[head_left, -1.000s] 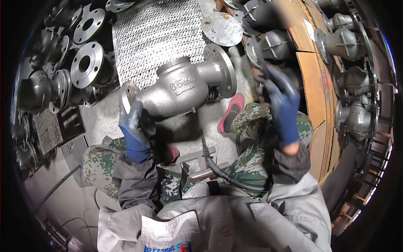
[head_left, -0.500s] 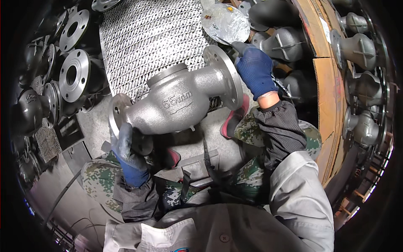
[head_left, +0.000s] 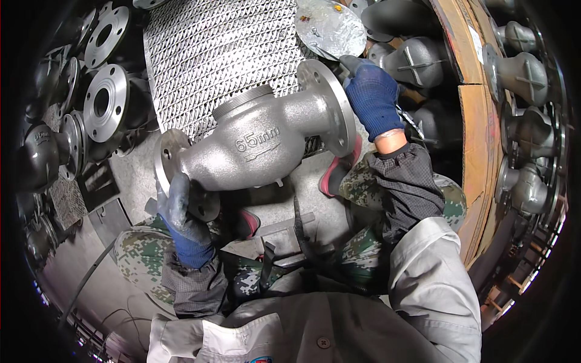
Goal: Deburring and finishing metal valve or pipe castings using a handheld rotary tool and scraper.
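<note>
A grey cast-metal valve body [head_left: 248, 145], with a flange at each end and a threaded neck on its far side, is tilted in front of me, its right end higher. My left hand [head_left: 184, 215], in a blue glove with a grey coated palm, grips its left flange, thumb on the near side; the other fingers are hidden behind the flange. Beyond the right flange my gloved right hand [head_left: 372, 97] is closed. A thin dark pointed tool [head_left: 327, 55] sticks out of its fingers over a round metal plate [head_left: 333, 27]. The tool's kind cannot be made out.
A slatted metal mesh [head_left: 212, 54] lies beyond the valve body. Flanged castings [head_left: 106, 103] crowd the left side. More castings [head_left: 417, 63] stand at the right, around a cardboard sheet [head_left: 475, 139]. A dark strap [head_left: 299, 227] hangs between my knees.
The view has shifted slightly. The valve body's right end sits a little farther right in the picture. Both hands keep nearly the same pose.
</note>
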`<action>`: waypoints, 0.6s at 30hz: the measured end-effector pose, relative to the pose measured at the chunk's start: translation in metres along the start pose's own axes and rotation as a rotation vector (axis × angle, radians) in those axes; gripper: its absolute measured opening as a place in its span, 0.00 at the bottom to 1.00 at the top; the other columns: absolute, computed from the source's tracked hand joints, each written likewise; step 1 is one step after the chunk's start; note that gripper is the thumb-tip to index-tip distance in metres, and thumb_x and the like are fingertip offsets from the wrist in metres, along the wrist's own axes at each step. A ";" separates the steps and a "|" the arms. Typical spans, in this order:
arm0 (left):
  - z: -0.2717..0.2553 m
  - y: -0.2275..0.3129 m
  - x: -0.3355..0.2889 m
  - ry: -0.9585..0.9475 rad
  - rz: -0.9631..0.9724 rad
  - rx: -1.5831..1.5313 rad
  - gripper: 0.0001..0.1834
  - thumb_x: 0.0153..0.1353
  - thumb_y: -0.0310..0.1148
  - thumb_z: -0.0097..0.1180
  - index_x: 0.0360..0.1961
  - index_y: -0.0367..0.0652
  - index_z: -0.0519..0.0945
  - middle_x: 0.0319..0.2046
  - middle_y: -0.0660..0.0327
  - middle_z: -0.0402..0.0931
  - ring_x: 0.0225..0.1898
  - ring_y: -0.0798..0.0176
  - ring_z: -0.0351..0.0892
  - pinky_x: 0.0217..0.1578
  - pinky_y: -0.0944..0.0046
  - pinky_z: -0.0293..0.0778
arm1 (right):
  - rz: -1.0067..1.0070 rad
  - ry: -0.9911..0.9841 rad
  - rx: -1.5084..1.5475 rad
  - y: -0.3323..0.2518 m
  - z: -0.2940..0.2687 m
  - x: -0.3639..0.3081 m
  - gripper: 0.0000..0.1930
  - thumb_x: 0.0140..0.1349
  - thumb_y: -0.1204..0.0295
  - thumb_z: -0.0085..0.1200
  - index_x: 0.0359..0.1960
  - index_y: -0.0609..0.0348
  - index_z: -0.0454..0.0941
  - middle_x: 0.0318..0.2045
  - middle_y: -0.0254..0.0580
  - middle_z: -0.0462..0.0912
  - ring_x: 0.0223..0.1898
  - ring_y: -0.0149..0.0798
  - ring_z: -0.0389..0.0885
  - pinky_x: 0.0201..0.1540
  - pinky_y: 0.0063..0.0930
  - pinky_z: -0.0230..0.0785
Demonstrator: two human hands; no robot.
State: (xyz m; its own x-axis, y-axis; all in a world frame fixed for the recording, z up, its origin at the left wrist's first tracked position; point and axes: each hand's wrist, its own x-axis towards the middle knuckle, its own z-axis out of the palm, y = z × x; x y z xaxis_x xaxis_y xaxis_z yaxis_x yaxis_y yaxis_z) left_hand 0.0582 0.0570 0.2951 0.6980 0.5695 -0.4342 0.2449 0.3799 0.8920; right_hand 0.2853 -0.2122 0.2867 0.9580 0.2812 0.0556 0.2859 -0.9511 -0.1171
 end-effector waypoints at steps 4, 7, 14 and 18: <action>-0.004 -0.005 0.001 -0.011 0.162 0.169 0.25 0.64 0.45 0.48 0.47 0.29 0.74 0.23 0.65 0.72 0.24 0.73 0.71 0.25 0.72 0.71 | -0.013 0.039 0.034 0.000 0.002 0.001 0.17 0.52 0.71 0.52 0.46 0.47 0.79 0.36 0.46 0.80 0.37 0.48 0.80 0.40 0.39 0.72; -0.002 0.002 0.000 -0.055 0.027 0.088 0.25 0.65 0.42 0.43 0.53 0.30 0.68 0.41 0.55 0.72 0.41 0.63 0.73 0.40 0.63 0.74 | 0.038 -0.027 0.007 0.001 0.003 0.001 0.17 0.52 0.71 0.52 0.46 0.47 0.79 0.36 0.46 0.80 0.37 0.48 0.80 0.41 0.38 0.73; -0.016 -0.007 0.003 -0.075 0.013 0.138 0.26 0.66 0.42 0.41 0.57 0.30 0.65 0.49 0.50 0.72 0.46 0.57 0.76 0.45 0.58 0.76 | -0.038 0.006 0.041 0.000 0.001 0.002 0.16 0.53 0.69 0.52 0.45 0.47 0.80 0.36 0.46 0.81 0.37 0.48 0.80 0.40 0.38 0.73; 0.013 0.010 -0.004 0.032 -0.004 -0.138 0.23 0.66 0.36 0.47 0.56 0.31 0.67 0.25 0.65 0.74 0.24 0.72 0.73 0.26 0.72 0.74 | -0.016 -0.035 0.057 -0.002 -0.002 0.004 0.15 0.54 0.67 0.52 0.45 0.47 0.80 0.34 0.46 0.81 0.36 0.48 0.80 0.39 0.39 0.72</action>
State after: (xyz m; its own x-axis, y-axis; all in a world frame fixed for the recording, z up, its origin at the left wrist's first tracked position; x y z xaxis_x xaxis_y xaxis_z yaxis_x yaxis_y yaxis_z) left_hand 0.0661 0.0490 0.3074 0.6747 0.5901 -0.4433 0.1510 0.4776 0.8655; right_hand 0.2889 -0.2095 0.2889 0.9530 0.3019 0.0236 0.3014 -0.9377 -0.1727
